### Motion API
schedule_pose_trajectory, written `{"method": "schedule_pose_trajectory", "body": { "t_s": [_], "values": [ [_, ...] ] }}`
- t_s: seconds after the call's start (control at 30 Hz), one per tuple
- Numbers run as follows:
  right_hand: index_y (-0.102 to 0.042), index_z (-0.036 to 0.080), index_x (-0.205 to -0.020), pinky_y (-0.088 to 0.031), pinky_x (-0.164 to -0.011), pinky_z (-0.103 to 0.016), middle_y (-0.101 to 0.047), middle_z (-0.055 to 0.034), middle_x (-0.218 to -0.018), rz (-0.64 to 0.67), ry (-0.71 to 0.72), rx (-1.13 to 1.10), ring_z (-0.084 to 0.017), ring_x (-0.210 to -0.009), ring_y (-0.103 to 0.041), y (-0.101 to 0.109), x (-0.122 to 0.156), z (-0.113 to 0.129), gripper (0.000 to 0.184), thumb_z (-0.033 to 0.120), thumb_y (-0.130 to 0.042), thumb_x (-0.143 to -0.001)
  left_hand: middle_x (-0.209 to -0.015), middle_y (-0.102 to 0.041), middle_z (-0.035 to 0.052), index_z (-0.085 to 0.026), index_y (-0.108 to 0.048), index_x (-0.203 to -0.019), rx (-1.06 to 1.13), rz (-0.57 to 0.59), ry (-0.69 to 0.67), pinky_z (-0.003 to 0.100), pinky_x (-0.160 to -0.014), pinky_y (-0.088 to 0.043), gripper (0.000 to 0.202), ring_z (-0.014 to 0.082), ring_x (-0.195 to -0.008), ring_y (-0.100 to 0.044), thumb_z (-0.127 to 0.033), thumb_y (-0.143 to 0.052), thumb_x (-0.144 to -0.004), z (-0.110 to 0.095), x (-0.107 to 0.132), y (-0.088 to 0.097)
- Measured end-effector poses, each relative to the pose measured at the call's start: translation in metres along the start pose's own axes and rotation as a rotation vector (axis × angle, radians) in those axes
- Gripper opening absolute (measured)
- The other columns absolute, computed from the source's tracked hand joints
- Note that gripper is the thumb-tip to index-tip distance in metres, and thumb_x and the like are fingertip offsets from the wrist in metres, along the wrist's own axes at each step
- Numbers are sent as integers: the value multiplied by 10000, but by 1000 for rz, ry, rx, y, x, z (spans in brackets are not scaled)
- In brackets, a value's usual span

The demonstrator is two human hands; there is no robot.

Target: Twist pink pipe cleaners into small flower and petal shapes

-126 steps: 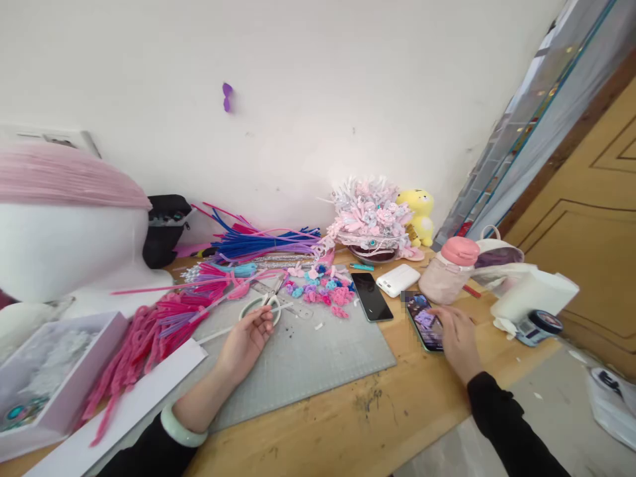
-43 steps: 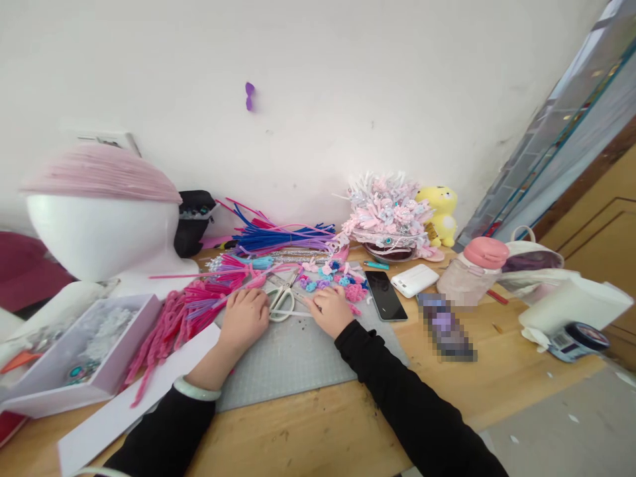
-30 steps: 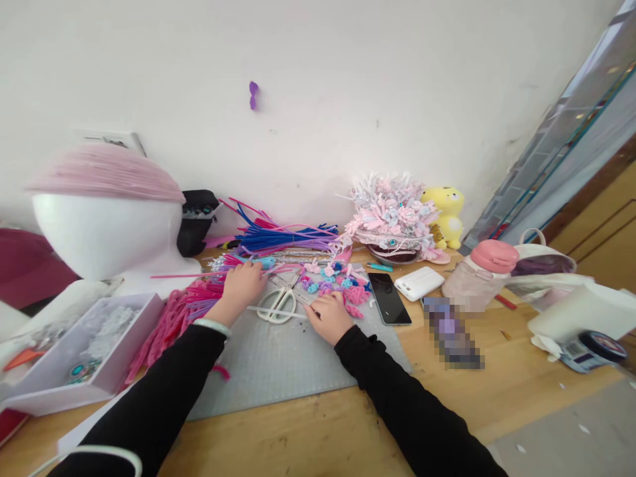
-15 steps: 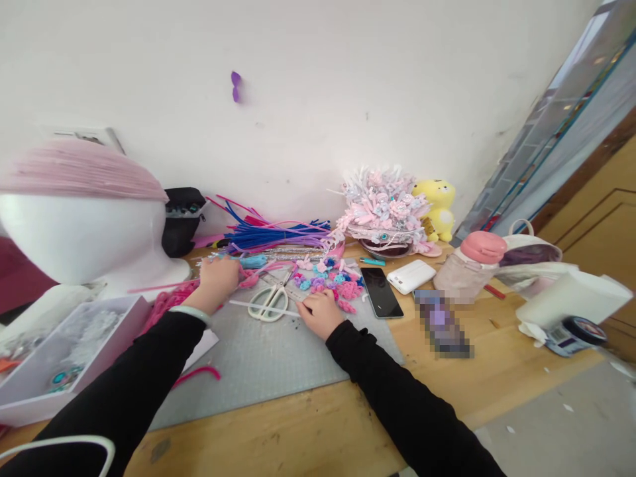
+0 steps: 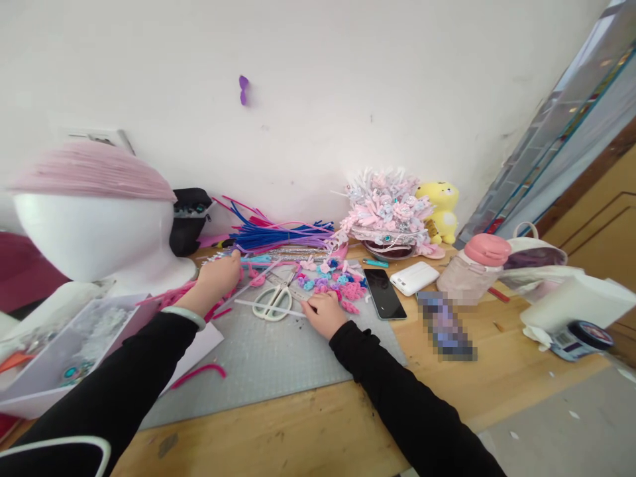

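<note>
My left hand (image 5: 217,277) reaches far back-left into the heap of pink pipe cleaners (image 5: 199,298), beside a bundle of silvery stems (image 5: 288,254). Its fingers curl down into the pile, and what they grip is hidden. My right hand (image 5: 324,313) rests on the grey cutting mat (image 5: 278,364) and pinches the end of a thin white stem (image 5: 268,307). That stem lies across white-handled scissors (image 5: 273,302). Small pink, blue and purple pipe-cleaner flowers (image 5: 334,285) lie just beyond my right hand.
A white mannequin head with a pink cap (image 5: 94,218) and a white box (image 5: 64,351) stand at the left. Blue and purple pipe cleaners (image 5: 278,235), a flowered headpiece (image 5: 387,212), a yellow plush (image 5: 440,209), two phones (image 5: 383,294), a power bank (image 5: 414,277) and a pink-lidded bottle (image 5: 472,268) fill the back and right.
My right hand left the phone and came to the mat to pinch the white stem. My left hand moved from the scissors back-left into the pipe-cleaner pile.
</note>
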State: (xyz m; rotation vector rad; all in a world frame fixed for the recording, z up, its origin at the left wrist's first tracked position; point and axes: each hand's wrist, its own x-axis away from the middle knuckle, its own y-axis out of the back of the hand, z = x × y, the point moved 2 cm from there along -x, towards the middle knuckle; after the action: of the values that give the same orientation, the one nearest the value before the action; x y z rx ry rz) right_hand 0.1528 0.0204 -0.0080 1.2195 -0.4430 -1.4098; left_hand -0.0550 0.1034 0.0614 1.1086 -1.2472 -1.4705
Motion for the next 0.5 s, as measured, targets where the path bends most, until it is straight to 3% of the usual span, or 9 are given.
{"method": "schedule_pose_trajectory", "body": {
  "t_s": [0.17, 0.3, 0.43, 0.5],
  "values": [
    [-488, 146, -484, -243, -702, -277, -587, 6, -572, 1, 2, -10, -97, -606, -483, 1, 0, -1, 316, 216, -447, -788, -932, -602, 166, -150, -433, -1034, 103, -52, 83, 343, -593, -413, 314, 279, -781, -585, -233, -223, -816, 7, 1, 9],
    [-487, 145, -483, -259, -711, -281, -582, 3, -572, 2, -8, -15, -100, -606, -484, 2, -1, 0, 314, 216, -448, -786, -965, -597, 143, -158, -451, -1037, 224, -91, 99, 346, -621, -404, 328, 282, -841, -565, -284, -233, -826, 10, 7, 20],
    [-517, 151, -504, -278, -732, -295, -583, -2, -581, 20, -14, -32, -116, -631, -502, 2, 0, 0, 314, 223, -432, -798, -984, -594, 110, -184, -464, -1021, 242, -159, 77, 327, -626, -400, 325, 262, -857, -561, -287, -219, -833, 2, 16, 29],
    [-570, 162, -603, -293, -743, -300, -594, -9, -627, 5, -7, -61, -127, -658, -515, 4, 0, 2, 271, 230, -410, -811, -967, -602, 103, -196, -473, -1007, 234, -159, 76, 316, -609, -401, 314, 250, -818, -574, -298, -238, -825, -7, 24, 30]
  ]
}}
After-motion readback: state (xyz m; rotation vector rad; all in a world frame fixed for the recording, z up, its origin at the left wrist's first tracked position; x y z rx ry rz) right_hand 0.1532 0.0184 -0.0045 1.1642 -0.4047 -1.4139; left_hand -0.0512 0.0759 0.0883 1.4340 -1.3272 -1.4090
